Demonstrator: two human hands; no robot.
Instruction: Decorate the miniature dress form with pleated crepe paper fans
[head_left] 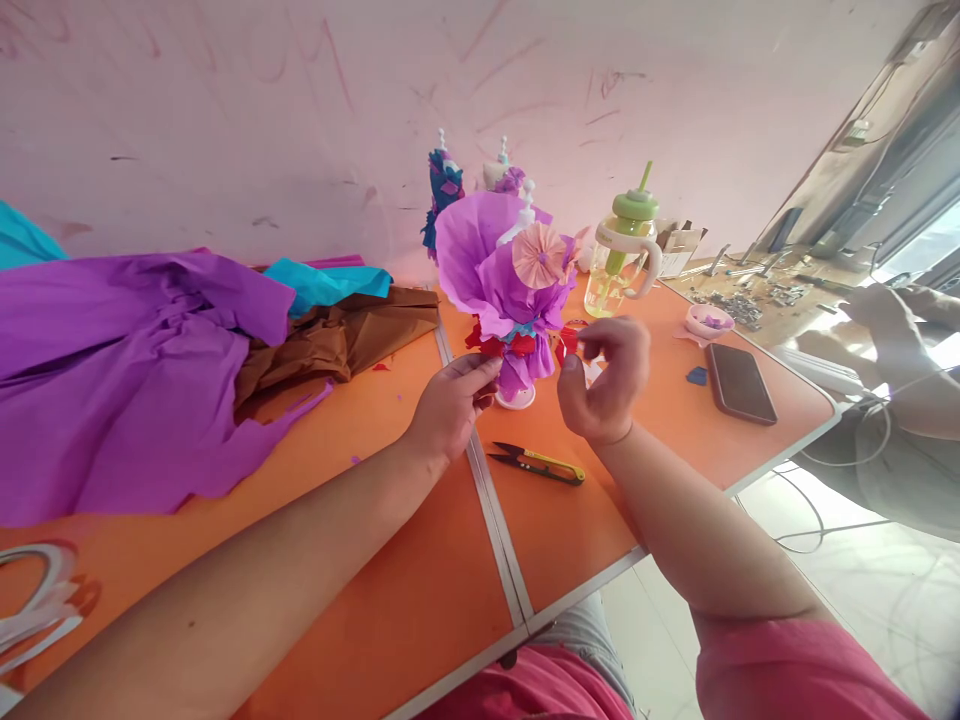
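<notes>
A bottle-like white form wrapped in crumpled purple paper (484, 265) stands upright on a white round base (516, 398). A pleated pink rosette (538, 255) sits on its upper front. Red paper (512, 345) and a bit of blue circle its narrow middle. My left hand (457, 395) pinches the red paper at the left of this middle. On the right, my right hand (607, 375) is curled closed, its fingertips at a red strip (568, 342); part of the grip is hidden. Yellow-handled thread snips (536, 463) lie in front of the figure.
Purple (135, 370), brown (345, 340) and blue paper sheets cover the left. Behind stand a blue-and-purple figure (444, 190) and a green-lidded bottle (622, 245). A pink bowl (709, 320) and a phone (741, 383) lie right. Another person's arm (892, 340) shows at the far right.
</notes>
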